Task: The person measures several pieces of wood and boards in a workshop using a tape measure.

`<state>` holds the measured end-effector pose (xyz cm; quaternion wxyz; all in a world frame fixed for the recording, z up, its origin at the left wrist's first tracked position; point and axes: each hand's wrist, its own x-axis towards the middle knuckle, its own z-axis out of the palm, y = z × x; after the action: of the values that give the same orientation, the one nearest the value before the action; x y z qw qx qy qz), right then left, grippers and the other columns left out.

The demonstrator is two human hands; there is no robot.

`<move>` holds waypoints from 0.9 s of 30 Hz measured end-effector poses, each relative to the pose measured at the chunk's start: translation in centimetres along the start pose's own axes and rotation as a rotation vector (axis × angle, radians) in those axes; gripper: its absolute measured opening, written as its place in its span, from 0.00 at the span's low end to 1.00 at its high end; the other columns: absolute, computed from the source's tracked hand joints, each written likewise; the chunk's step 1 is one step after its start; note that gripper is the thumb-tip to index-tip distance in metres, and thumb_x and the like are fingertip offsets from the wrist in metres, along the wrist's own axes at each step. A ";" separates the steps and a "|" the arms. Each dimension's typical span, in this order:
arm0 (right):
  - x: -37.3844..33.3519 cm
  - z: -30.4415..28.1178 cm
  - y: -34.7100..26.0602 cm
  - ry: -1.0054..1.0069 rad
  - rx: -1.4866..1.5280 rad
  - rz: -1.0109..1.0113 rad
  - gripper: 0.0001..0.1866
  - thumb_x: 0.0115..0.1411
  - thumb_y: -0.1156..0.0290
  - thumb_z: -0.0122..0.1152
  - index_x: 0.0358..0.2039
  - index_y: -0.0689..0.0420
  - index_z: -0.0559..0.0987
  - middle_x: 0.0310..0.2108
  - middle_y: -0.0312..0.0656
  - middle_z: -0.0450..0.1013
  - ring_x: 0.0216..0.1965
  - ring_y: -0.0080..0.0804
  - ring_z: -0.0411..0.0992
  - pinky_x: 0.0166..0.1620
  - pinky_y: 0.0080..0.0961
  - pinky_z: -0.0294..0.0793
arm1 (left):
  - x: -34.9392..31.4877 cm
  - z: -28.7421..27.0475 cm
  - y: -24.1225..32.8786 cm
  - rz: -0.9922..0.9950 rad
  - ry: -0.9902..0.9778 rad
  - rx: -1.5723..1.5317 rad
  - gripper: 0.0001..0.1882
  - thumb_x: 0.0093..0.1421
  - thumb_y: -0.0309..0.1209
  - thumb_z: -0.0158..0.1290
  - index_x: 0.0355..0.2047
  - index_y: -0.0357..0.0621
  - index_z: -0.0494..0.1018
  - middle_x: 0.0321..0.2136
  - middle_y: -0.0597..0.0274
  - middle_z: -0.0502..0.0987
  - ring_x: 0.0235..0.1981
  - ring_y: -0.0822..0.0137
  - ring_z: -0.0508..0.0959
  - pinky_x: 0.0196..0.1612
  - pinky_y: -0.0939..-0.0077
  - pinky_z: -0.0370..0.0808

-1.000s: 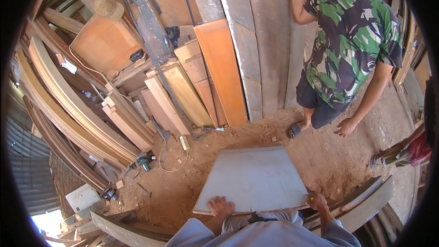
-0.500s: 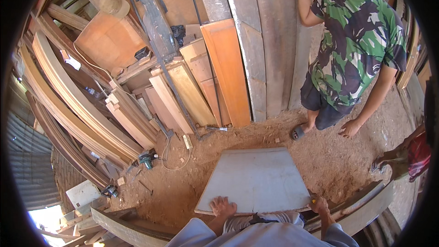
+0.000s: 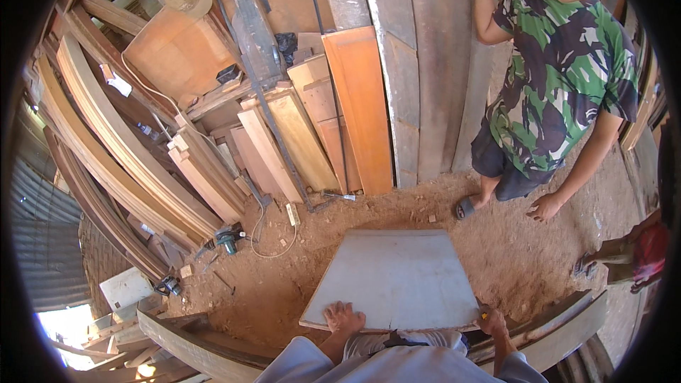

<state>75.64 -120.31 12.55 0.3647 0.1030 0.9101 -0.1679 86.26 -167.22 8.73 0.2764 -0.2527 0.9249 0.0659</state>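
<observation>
The work area was a timber shed with a floor [image 3: 284,291] of reddish dirt and sawdust. Planks and curved wooden members [image 3: 120,149] were stacked and leaned along the left side, and upright boards [image 3: 358,110] stood against the far wall. A small green power tool [image 3: 228,238] lay on the dirt near the plank ends, with a cable trailing beside it.

A pale grey flat panel [image 3: 397,280] lay directly in front of the person, its near edge at their knees. The left hand [image 3: 343,316] rested on that near edge toward its left corner, fingers curled over the top face, thumb hidden. The right hand [image 3: 493,323] sat at the near right corner; whether it gripped the panel or merely touched it could not be told (a small yellow object showed just beside it, kind unclear).

A second person in a camouflage shirt [image 3: 560,78] stood well apart to the right, one arm raised to the wall boards.

Judgement: the step in hand appeared to be steadying or positioning the panel by its near edge. Any lift or shift would call for a firm grip at both corners.
</observation>
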 end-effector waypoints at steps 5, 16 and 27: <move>-0.7 -1.1 -1.3 -0.037 0.006 0.030 0.31 0.46 0.57 0.74 0.52 0.46 0.78 0.52 0.47 0.75 0.56 0.49 0.71 0.57 0.41 0.70 | -0.3 -0.9 0.3 -0.006 -0.028 -0.021 0.33 0.56 0.54 0.45 0.57 0.49 0.71 0.59 0.50 0.66 0.66 0.51 0.56 0.65 0.45 0.47; -0.2 -0.6 -0.6 -0.057 0.017 0.052 0.33 0.46 0.56 0.74 0.55 0.42 0.77 0.53 0.48 0.74 0.58 0.48 0.69 0.58 0.40 0.69 | -0.6 -1.0 0.3 -0.017 -0.015 -0.018 0.32 0.56 0.54 0.46 0.56 0.50 0.71 0.57 0.50 0.66 0.65 0.53 0.57 0.65 0.47 0.47; -0.4 -1.7 -1.4 -0.041 -0.073 0.027 0.33 0.49 0.51 0.71 0.57 0.40 0.76 0.53 0.47 0.75 0.57 0.48 0.71 0.58 0.42 0.70 | -0.5 -0.6 0.5 -0.079 -0.095 -0.130 0.37 0.55 0.52 0.44 0.62 0.45 0.66 0.64 0.47 0.60 0.68 0.47 0.51 0.68 0.46 0.38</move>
<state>74.44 -120.97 14.35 0.3888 0.0983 0.9065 -0.1318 86.07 -166.68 9.53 0.3053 -0.3028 0.8939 0.1267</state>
